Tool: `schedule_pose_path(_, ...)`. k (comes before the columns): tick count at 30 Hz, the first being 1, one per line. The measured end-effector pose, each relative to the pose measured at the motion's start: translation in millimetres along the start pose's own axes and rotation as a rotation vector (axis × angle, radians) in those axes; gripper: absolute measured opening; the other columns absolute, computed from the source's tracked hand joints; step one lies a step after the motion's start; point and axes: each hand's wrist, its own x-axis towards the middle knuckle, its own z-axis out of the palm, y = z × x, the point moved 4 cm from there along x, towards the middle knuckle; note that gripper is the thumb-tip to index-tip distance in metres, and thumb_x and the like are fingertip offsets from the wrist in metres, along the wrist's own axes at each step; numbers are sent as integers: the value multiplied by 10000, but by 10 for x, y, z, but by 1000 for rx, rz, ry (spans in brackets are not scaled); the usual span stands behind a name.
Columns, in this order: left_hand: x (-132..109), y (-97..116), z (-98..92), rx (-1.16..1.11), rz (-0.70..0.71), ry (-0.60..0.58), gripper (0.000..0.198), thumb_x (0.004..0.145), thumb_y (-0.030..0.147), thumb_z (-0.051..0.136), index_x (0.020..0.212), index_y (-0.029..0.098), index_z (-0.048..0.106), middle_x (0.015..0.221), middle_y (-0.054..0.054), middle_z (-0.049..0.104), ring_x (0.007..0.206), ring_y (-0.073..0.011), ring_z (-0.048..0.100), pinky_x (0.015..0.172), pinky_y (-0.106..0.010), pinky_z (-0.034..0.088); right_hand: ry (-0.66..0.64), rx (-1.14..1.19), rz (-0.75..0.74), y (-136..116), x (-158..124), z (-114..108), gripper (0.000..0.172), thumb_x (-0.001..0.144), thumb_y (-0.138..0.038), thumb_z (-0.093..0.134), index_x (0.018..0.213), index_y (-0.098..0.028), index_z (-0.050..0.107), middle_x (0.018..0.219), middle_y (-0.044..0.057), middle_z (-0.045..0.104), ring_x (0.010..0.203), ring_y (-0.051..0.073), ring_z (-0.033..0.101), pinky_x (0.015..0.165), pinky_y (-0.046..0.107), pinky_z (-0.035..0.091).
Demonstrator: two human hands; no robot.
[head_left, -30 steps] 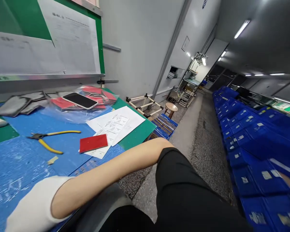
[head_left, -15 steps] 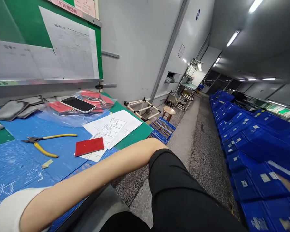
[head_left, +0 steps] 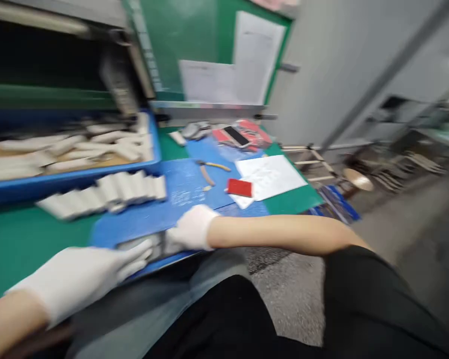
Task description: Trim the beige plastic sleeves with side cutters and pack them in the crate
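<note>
A: In the head view, what has just changed?

B: It has swung left. 0.5 s ago it showed 1 arm and a bit of white glove; now 2 gloved hands are in sight, the left hand (head_left: 82, 276) and the right hand (head_left: 192, 227).

A: What does that mean for the work?

B: My reading is that it centres on the grey piece (head_left: 157, 247) between them, over the blue sheet (head_left: 136, 223) by the table's (head_left: 30, 259) near edge.

A: Is it gripped?

B: I can't tell for either hand. The left hand's fingers stretch toward it and the right hand is bent down at its far end, but blur hides the contact.

A: And the surface?

B: Beyond the hands stands a row of white blocks (head_left: 114, 190), just in front of a blue tray (head_left: 71, 182) of similar pieces. Farther right are yellow-handled pliers (head_left: 217, 166), a red rectangular pad (head_left: 240, 187) beside printed paper (head_left: 284, 174), and a smartphone (head_left: 236, 136) on bagged red pieces (head_left: 260, 133).

A: The room?

B: A green board (head_left: 183, 35) with sheets pinned up, a grey wall (head_left: 329, 55), and a round stool (head_left: 359, 179) on the right.
</note>
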Motion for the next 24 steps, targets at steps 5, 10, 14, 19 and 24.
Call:
schedule_pose_path(5, -1075, -379, -22, 231, -92, -58, 483, 1086, 407, 451, 1539, 344, 607, 898, -104, 815, 741, -301, 746, 625, -344, 433, -24, -97, 84, 324, -110, 267, 378, 1064, -534, 534, 1250, -270, 730, 920, 86, 802, 819, 305, 771, 619, 336, 468)
schedule_pose_path(10, -1014, -426, -240, 272, -221, 166, 603, 1110, 606, 280, 1607, 336, 487, 979, -101, 809, 736, -267, 747, 607, -323, 393, 221, -19, 247, 401, -162, 248, 514, 1120, -615, 337, 1354, -269, 636, 1117, 93, 783, 897, 266, 760, 630, 315, 422)
schedule_pose_path(14, -833, -461, -174, 228, -214, 123, 567, 1110, 607, 298, 1209, 218, 697, 1000, -114, 798, 801, -308, 761, 630, -348, 420, 170, 73, 376, 461, -51, 370, 451, 1121, -556, 380, 1142, -178, 623, 1042, 137, 743, 857, 289, 741, 626, 334, 401)
schedule_pose_path(19, -765, -410, -150, 306, -158, 278, 423, 1106, 528, 443, 1105, 183, 686, 964, -126, 778, 805, -301, 745, 682, -375, 431, 261, 171, 369, 548, -108, 560, 338, 1055, -397, 580, 1310, -180, 531, 973, 91, 736, 779, 265, 711, 646, 322, 382)
schedule_pose_path(24, -941, -81, -294, 409, -20, 661, 388, 1127, 496, 431, 1178, 171, 638, 832, -67, 731, 692, -226, 669, 664, -375, 397, 647, 48, 158, 141, -389, 361, 540, 1114, -525, 432, 1537, -190, 453, 1039, 110, 690, 858, 276, 654, 761, 358, 416)
